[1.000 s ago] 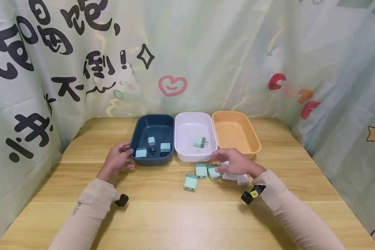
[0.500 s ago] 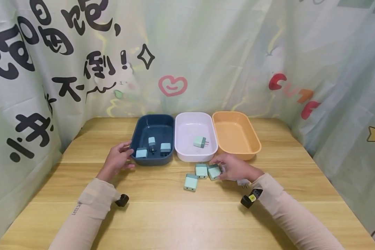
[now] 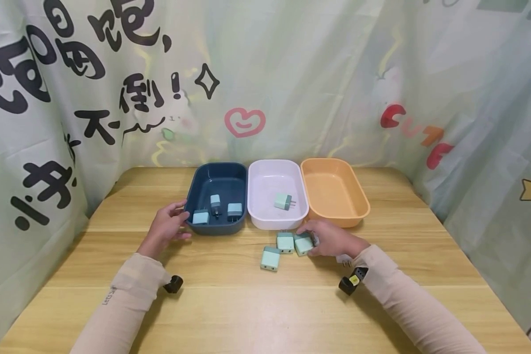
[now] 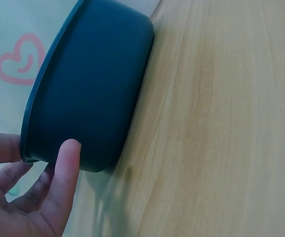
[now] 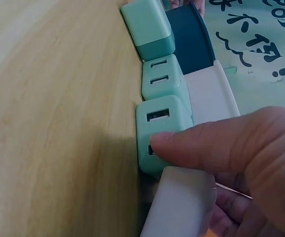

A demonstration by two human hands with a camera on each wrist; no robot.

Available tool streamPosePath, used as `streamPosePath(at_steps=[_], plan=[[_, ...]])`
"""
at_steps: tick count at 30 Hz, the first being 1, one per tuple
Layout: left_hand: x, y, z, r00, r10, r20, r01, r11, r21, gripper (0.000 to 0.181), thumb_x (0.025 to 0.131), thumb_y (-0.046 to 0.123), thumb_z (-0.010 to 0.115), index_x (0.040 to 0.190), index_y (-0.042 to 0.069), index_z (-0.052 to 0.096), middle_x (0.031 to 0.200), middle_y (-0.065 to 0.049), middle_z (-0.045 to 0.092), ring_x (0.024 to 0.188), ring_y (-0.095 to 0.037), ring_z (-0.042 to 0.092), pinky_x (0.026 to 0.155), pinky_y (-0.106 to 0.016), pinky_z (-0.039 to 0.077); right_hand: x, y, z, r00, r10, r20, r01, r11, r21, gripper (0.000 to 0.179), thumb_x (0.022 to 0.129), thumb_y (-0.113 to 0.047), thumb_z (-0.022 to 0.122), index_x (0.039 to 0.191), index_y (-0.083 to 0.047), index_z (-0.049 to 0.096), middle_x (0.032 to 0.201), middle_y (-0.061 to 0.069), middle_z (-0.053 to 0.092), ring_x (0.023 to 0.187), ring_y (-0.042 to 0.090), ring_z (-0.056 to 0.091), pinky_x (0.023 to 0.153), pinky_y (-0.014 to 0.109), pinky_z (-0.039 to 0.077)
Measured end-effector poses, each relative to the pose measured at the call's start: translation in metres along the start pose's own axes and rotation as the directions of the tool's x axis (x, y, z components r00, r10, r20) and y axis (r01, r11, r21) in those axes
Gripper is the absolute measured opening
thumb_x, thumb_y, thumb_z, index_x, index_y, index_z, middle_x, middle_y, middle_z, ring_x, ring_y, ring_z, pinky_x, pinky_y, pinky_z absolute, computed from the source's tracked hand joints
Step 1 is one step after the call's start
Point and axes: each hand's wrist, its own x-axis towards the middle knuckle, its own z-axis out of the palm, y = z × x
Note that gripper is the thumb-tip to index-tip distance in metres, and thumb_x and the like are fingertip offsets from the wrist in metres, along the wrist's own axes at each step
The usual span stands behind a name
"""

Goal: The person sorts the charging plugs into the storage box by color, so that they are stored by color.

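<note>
My left hand [image 3: 168, 227] grips the left rim of the dark blue bin [image 4: 88, 84], which holds several blue plug chargers [image 3: 234, 210]. On the table, my right hand [image 3: 334, 238] pinches a green plug charger [image 3: 303, 244]; its thumb [image 5: 182, 145] lies over one of the charger's USB ports, while the other fingertips are hidden behind. Beside that charger sit two more green ones, the middle charger [image 3: 285, 242] and a nearer charger [image 3: 270, 258]. A white charger [image 5: 182, 202] lies close under the hand. Another white charger [image 3: 343, 258] shows partly below the palm.
A white bin [image 3: 274, 223] stands between the blue bin and an orange bin [image 3: 336, 194], all in a row at the back. One green charger [image 3: 283, 200] lies in the white bin. A printed curtain [image 3: 292, 73] hangs behind the wooden table [image 3: 248, 314].
My right hand has come down from above the chargers and its thumb and fingers have closed on a green one. The left hand has stayed on the blue bin's rim.
</note>
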Motion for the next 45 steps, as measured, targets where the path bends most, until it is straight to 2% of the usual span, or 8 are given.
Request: streamPosePath(at_steps=[9, 14, 21, 29, 36, 45], plan=[[0.000, 0.000, 0.001, 1.000, -0.003, -0.002, 0.003, 1.000, 0.007, 0.054, 0.103, 0.012, 0.046, 0.154, 0.018, 0.030, 0.149, -0.020, 0.032, 0.108, -0.034, 0.048, 0.071, -0.036, 0.059, -0.001, 0.002, 0.002, 1.000, -0.014, -0.027, 0.014, 1.000, 0.006, 0.051, 0.070, -0.013, 0.086, 0.115, -0.004, 0.065, 0.113, 0.006, 0.064, 0.103, 0.020, 0.058, 0.092, 0.041, 0.049], [-0.004, -0.004, 0.000, 1.000, -0.011, -0.002, 0.011, 1.000, 0.008, 0.054, 0.103, 0.013, 0.046, 0.154, 0.018, 0.029, 0.147, -0.021, 0.033, 0.104, -0.032, 0.050, 0.072, -0.036, 0.059, -0.002, 0.003, 0.005, 0.999, -0.027, -0.027, 0.028, 0.998, 0.050, 0.050, 0.071, -0.016, 0.087, 0.115, -0.007, 0.066, 0.113, 0.003, 0.064, 0.101, 0.017, 0.057, 0.090, 0.039, 0.050], [-0.006, -0.007, 0.000, 1.000, -0.002, -0.009, 0.002, 1.000, -0.001, 0.054, 0.103, 0.015, 0.047, 0.154, 0.019, 0.030, 0.147, -0.020, 0.034, 0.104, -0.031, 0.049, 0.070, -0.036, 0.059, -0.002, 0.000, 0.000, 0.998, -0.040, -0.044, 0.045, 0.993, 0.108, 0.048, 0.070, -0.013, 0.086, 0.113, -0.003, 0.066, 0.100, -0.002, 0.063, 0.081, 0.014, 0.054, 0.074, 0.028, 0.050], [-0.002, -0.003, 0.001, 1.000, -0.008, -0.012, 0.008, 1.000, 0.007, 0.054, 0.103, 0.013, 0.047, 0.154, 0.019, 0.030, 0.148, -0.019, 0.034, 0.105, -0.032, 0.050, 0.071, -0.036, 0.059, -0.001, 0.001, -0.006, 0.998, -0.032, -0.062, 0.041, 0.989, 0.142, 0.047, 0.071, -0.012, 0.084, 0.114, -0.002, 0.065, 0.110, 0.003, 0.066, 0.095, 0.014, 0.059, 0.088, 0.038, 0.053], [0.000, -0.001, 0.002, 1.000, -0.005, -0.005, 0.005, 1.000, 0.009, 0.054, 0.103, 0.014, 0.047, 0.154, 0.020, 0.031, 0.149, -0.019, 0.034, 0.106, -0.033, 0.049, 0.071, -0.037, 0.059, 0.000, 0.000, -0.010, 0.994, -0.037, -0.101, 0.052, 0.987, 0.151, 0.045, 0.071, -0.011, 0.084, 0.112, -0.002, 0.067, 0.105, 0.002, 0.066, 0.093, 0.016, 0.060, 0.082, 0.037, 0.055], [0.000, 0.001, 0.000, 1.000, -0.008, -0.007, 0.009, 1.000, 0.018, 0.054, 0.103, 0.014, 0.047, 0.154, 0.020, 0.030, 0.147, -0.019, 0.035, 0.106, -0.033, 0.049, 0.072, -0.036, 0.059, 0.003, -0.004, -0.016, 0.994, -0.032, -0.101, 0.050, 0.981, 0.186, 0.049, 0.071, -0.014, 0.085, 0.115, -0.001, 0.067, 0.106, 0.003, 0.066, 0.093, 0.016, 0.060, 0.080, 0.032, 0.055]])
